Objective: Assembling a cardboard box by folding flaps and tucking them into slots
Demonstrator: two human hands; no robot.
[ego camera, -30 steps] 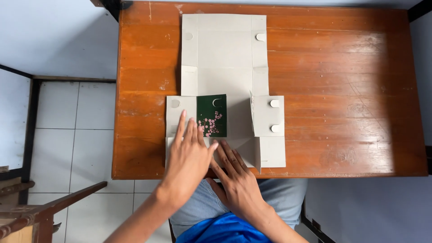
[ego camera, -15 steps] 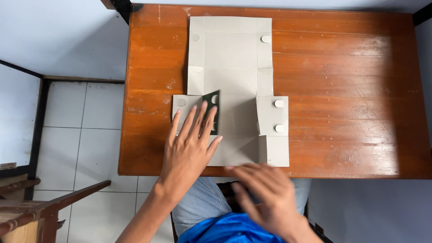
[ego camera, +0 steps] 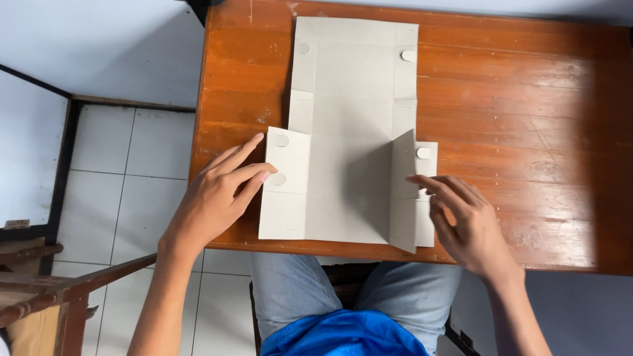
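Flat grey cardboard box blank (ego camera: 348,132) lies unfolded on wooden table (ego camera: 527,132), near edge toward person. Left hand (ego camera: 214,198) open, fingers spread, fingertips pressing left side flap (ego camera: 285,181) flat, apparently to steady sheet. Right hand (ego camera: 465,221) open, grasping nothing, fingertips against right side flap (ego camera: 403,191), which stands raised along its crease. Round pale tabs (ego camera: 409,56) dot flaps.

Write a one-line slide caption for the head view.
Two hands fold a flat grey cardboard box blank on a wooden table.
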